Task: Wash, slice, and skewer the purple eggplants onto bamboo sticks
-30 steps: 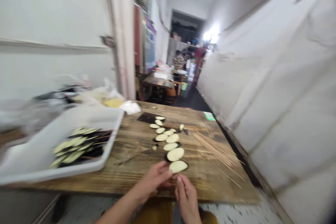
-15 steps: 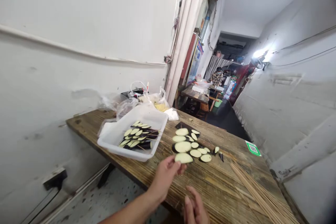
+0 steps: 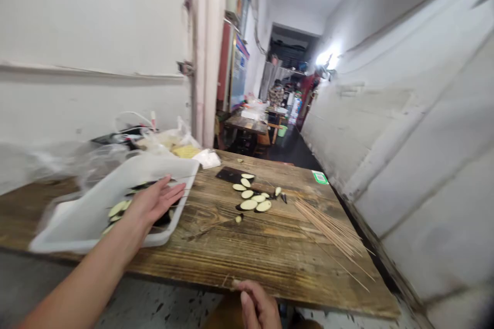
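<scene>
My left hand (image 3: 156,203) reaches over the white plastic bin (image 3: 96,234), palm partly up and fingers stretched, with nothing visibly gripped. Under and beside it lie skewered eggplant slices (image 3: 118,209) with dark skins, partly hidden by the hand and forearm. Thin stick ends poke out over the bin's right side. At the table's front edge is my right hand (image 3: 259,306), fingers loosely bent and thumb apart from the index finger; nothing shows in it. Loose eggplant slices (image 3: 249,204) lie mid-table around a cleaver (image 3: 229,174) with a wooden handle.
Bamboo skewers (image 3: 328,226) fan out on the right of the wooden table (image 3: 216,252). Clear plastic bags (image 3: 102,164) and a bag with yellow contents (image 3: 186,151) stand behind the bin. A code card (image 3: 320,177) sits at the far right edge. A person (image 3: 276,93) is far back.
My left hand has gone from a large eggplant slice on the table to the bin. Several large slices have left the table's pile. The view has swung right.
</scene>
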A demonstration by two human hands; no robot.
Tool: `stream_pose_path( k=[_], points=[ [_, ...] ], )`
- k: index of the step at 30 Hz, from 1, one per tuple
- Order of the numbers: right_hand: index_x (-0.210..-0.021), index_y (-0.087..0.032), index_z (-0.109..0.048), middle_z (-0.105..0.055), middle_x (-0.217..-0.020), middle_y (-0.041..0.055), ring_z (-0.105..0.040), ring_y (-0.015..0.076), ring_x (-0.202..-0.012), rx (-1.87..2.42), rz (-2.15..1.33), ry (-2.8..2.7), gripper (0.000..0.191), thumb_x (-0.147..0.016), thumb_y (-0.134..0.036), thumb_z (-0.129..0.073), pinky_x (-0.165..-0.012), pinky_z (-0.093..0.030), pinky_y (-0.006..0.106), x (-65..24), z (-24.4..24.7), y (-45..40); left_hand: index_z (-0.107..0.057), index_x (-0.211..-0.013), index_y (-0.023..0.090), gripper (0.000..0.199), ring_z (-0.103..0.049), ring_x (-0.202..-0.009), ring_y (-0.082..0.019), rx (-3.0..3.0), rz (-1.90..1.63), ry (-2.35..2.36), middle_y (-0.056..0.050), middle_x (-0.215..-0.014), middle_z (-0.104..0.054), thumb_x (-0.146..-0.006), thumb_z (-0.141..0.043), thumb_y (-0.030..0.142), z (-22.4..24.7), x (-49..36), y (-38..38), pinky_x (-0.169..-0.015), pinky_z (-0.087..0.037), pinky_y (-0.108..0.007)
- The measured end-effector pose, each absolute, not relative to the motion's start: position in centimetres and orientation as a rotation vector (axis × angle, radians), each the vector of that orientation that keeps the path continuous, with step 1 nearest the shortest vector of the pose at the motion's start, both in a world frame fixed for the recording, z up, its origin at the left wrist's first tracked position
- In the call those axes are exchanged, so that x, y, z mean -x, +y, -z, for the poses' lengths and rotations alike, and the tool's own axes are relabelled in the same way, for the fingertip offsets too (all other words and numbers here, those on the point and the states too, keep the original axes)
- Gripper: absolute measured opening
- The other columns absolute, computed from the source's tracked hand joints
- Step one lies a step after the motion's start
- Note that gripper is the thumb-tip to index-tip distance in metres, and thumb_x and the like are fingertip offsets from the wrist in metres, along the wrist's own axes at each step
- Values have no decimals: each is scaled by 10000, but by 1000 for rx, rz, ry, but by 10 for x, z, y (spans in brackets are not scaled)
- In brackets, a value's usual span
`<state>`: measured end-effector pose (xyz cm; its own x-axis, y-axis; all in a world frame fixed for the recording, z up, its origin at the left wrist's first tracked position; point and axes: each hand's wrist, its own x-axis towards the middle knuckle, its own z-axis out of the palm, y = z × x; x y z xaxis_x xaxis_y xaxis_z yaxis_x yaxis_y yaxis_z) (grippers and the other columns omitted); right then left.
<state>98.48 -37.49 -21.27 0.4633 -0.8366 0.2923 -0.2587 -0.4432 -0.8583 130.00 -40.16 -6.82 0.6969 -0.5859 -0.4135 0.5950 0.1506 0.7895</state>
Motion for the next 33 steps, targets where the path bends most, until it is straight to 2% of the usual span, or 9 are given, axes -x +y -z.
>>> stream_pose_path(
  k=[2,4,7,9,12,20,27,31,33],
  points=[
    [-956,-237,-681,-679,-708,44,-636,194,-666,2018,928,931,290,-908,-388,-438,-607,-488,259,-972,204,-385,-614,-982,167,194,-660,-910,-175,-1168,756,-328,-86,-953,-694,-792,-577,177,75,-1263,-394,-822,-518,-267],
    [-946,-207,-679,-702,-810,68,-650,194,-732,2085,937,1060,309,-927,-346,-404,-673,-486,267,-951,198,-403,-659,-1025,211,338,-672,-875,-209,-1371,867,-676,-68,-911,-719,-694,-699,271,94,-1221,-385,-819,-516,-292],
    [-971,-170,-677,-703,-892,101,-649,207,-787,2251,938,1459,327,-937,-292,-376,-721,-474,288,-910,191,-442,-734,-842,218,260,-677,-729,-251,-1578,927,-1002,-76,-794,-728,-632,-723,371,138,-1172,-376,-752,-527,-344],
    [-1037,-163,-659,-681,-962,110,-629,208,-846,2433,785,1788,299,-924,-222,-389,-746,-452,285,-884,188,-470,-738,-873,265,269,-666,-840,-264,-1624,834,-1088,-62,-919,-727,-638,-706,392,166,-1155,-376,-807,-508,-348],
    [-1030,-164,-658,-645,-937,108,-587,214,-839,2577,511,2028,252,-887,-172,-451,-738,-420,291,-858,184,-501,-738,-873,285,255,-642,-925,-271,-1652,750,-1128,-51,-958,-721,-649,-685,394,189,-1150,-383,-880,-473,-355],
    [-811,-130,-647,-623,-828,104,-542,225,-814,2700,249,2042,177,-845,-65,-485,-730,-367,309,-855,189,-522,-724,-865,235,252,-565,-1035,-300,-1647,452,-1310,-105,-1057,-675,-630,-676,312,182,-1183,-450,-1010,-348,-386],
    [-854,-85,-629,-612,-866,149,-531,255,-839,2713,224,2085,207,-832,-4,-440,-751,-382,343,-853,195,-532,-633,-1106,143,381,-529,-1070,-298,-1988,145,-1787,-143,-1155,-617,-832,-422,304,179,-1167,-510,-917,-377,-427],
    [-886,-111,-600,-600,-900,130,-534,235,-869,2647,299,2140,223,-869,-22,-397,-777,-393,322,-850,202,-526,-659,-1048,180,387,-481,-1032,-337,-2181,25,-1812,-156,-1098,-593,-830,-439,413,179,-1148,-533,-820,-375,-462],
    [-909,-128,-584,-596,-888,109,-549,207,-829,2591,338,2172,230,-894,-40,-372,-735,-403,294,-849,206,-521,-655,-1044,188,386,-451,-1045,-346,-2211,38,-1800,-159,-1102,-571,-813,-471,437,180,-1141,-543,-812,-365,-459]
  ],
)
